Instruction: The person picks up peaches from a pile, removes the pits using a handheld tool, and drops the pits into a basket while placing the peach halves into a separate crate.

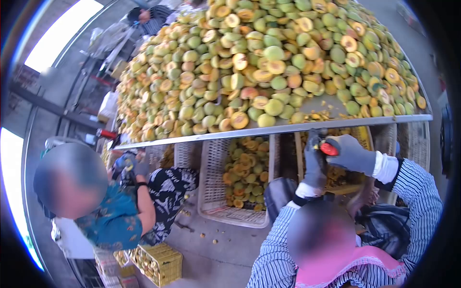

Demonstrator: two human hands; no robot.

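My right hand [353, 152], in a grey glove, is closed around a red-handled tool [329, 148]. The working end of that tool is hidden near my other hand. My left hand [315, 163], also gloved in grey, is closed just left of the tool, at the table's front edge; what its fingers hold I cannot tell. Beyond the metal edge [283, 128] lies a big heap of peaches [249, 62], many cut in halves with orange flesh showing. Below my hands is a yellow crate [366, 139] with fruit scraps in it.
A white plastic crate [207, 192] with peach halves stands left of me under the table edge. Farther left, a co-worker in a teal shirt [113, 221] works with gloved hands [127, 168]. A yellow crate [168, 264] of fruit stands on the floor. Another person [154, 18] is at the far left.
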